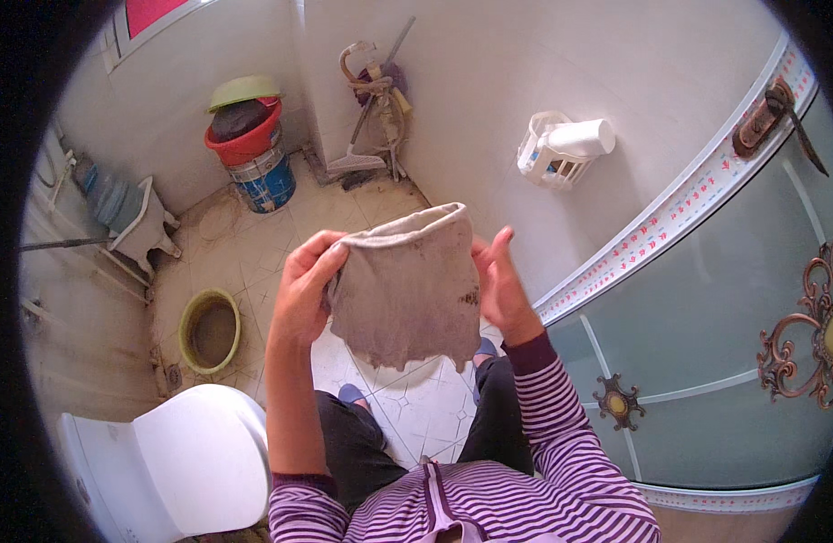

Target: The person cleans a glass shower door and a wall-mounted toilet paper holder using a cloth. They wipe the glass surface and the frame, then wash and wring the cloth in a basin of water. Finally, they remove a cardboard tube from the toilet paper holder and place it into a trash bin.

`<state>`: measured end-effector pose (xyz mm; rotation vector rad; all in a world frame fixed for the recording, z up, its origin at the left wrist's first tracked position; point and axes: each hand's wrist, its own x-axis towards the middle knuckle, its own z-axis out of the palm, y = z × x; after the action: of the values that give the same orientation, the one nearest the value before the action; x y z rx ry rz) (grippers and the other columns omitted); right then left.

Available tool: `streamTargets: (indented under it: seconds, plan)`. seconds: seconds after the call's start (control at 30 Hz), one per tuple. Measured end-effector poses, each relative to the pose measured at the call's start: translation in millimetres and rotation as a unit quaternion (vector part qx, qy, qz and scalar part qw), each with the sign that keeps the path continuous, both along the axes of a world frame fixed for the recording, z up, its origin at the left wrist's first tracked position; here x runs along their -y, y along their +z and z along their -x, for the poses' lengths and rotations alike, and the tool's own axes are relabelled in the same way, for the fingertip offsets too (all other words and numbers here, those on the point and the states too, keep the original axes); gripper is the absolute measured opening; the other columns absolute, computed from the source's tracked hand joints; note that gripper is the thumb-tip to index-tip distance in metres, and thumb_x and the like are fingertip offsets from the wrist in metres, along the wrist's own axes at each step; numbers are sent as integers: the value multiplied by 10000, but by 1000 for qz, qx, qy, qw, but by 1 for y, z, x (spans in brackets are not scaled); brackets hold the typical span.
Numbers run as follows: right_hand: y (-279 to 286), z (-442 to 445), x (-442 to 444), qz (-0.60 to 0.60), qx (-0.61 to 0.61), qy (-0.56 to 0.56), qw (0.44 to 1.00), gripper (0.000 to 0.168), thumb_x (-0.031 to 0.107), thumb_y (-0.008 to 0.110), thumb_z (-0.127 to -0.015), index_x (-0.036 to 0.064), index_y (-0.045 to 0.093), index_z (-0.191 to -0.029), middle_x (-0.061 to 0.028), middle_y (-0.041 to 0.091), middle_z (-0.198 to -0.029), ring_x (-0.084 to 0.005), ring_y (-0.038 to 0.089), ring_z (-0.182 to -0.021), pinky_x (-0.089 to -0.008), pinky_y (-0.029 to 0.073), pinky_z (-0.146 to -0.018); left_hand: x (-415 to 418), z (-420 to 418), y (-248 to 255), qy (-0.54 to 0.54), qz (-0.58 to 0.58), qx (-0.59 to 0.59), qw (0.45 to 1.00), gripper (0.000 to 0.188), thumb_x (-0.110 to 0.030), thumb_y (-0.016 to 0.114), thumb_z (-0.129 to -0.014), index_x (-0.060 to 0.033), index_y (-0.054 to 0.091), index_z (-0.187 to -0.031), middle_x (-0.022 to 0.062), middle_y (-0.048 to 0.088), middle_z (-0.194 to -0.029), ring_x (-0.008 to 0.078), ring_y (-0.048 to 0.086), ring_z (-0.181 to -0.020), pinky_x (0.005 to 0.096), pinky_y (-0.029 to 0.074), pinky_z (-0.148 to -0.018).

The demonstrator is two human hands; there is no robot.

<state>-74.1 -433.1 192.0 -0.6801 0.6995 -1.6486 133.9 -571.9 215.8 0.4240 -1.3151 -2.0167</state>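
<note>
A damp-looking grey-brown cloth (406, 298) with a thick rolled band along its top and a ragged lower edge hangs spread in front of me. Its top left corner is pinched between the thumb and fingers of my left hand (308, 282). At the cloth's right edge is my right hand (503, 285), thumb raised and apart. The other fingers of that hand are partly hidden behind the cloth, so their grip does not show. Dark stains mark the cloth near its right side. Tiled floor (416, 421) and my slippered feet lie below.
A yellow-green basin (236, 332) of murky water stands at left, behind a white toilet (206, 461) with its lid down. Stacked basins top a blue bucket (270, 186). A squeegee-like floor tool (355, 161) leans in the corner. Curved shower glass (694, 434) borders the right.
</note>
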Motion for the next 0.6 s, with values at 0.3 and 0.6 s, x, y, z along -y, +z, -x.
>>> streamTargets:
  seconds: [0.3, 0.6]
  plan:
    - [-66, -35, -16, -123, 100, 96, 983, 585, 471, 318, -996, 1, 442, -1322, -138, 531, -1297, -229, 519, -1196, -386, 425, -1002, 32, -10, -95, 106, 142, 208, 962, 202, -213, 598, -913, -23, 608, -981, -5, 598, -855, 74, 539, -786, 219, 437, -674]
    - [-44, -24, -6, -111, 145, 53, 982, 586, 478, 330, -991, -4, 477, -1290, -147, 571, -1244, -246, 547, -1161, -407, 434, -992, -14, -5, -144, 70, 69, 215, 972, 458, -437, 477, -953, -31, 567, -1146, 62, 614, -1063, 153, 566, -981, 326, 465, -824]
